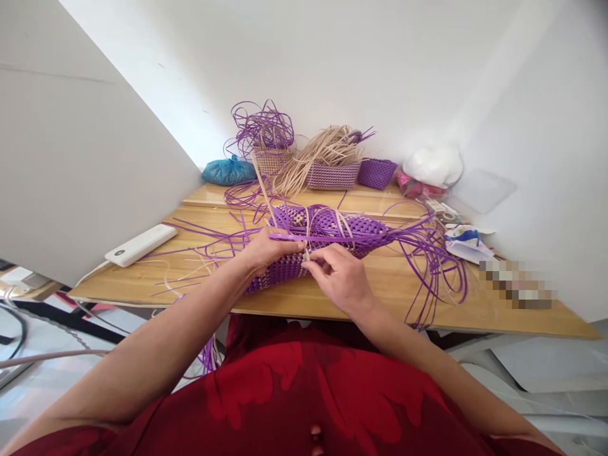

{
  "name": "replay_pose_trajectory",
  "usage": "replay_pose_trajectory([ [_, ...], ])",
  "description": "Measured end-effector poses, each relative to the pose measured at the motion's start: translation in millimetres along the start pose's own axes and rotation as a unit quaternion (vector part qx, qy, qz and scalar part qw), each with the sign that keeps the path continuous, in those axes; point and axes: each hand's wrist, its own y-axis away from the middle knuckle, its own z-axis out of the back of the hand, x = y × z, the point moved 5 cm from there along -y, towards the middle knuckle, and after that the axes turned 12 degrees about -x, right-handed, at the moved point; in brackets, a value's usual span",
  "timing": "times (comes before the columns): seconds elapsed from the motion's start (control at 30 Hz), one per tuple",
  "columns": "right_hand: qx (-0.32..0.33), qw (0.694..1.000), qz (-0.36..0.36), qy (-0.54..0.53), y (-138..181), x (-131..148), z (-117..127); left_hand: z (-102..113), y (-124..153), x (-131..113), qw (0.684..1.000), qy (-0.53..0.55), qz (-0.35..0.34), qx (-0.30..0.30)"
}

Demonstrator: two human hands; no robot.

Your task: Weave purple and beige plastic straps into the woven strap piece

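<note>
A half-woven basket (282, 269) of purple and beige plastic strips lies on the table in front of me, with loose strip ends fanning out to both sides. My left hand (275, 249) is closed on the basket's upper edge, its thumb beside a purple strip (332, 239) that runs across the top. My right hand (339, 273) pinches a short beige strip (306, 255) at the near side, close to the left fingertips. One long beige strip (262, 187) sticks up behind my left hand. The fingers partly hide the weave between the hands.
At the back stand a beige basket (272, 161) under tangled purple strips, a purple-and-beige basket (333, 177) heaped with beige strips, and a small purple basket (376, 173). A blue bag (228, 171) and a white bag (434, 166) flank them. A white power strip (142, 245) lies left.
</note>
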Motion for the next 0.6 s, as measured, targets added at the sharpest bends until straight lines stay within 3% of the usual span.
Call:
replay_pose_trajectory([
  [0.2, -0.061, 0.988, -0.091, -0.108, -4.2, -18.5, -7.9, -2.9, -0.2, 2.4, 0.995, -0.077, -0.063, 0.001],
  [0.4, 0.053, 0.993, -0.065, -0.089, 3.2, -23.5, -2.6, -5.9, 0.1, 5.9, 0.989, -0.124, -0.057, 0.057],
  [0.6, 0.034, 0.975, -0.066, -0.207, 5.0, -19.8, 4.2, -2.8, 1.1, 0.9, 0.99, -0.123, -0.064, 0.019],
])
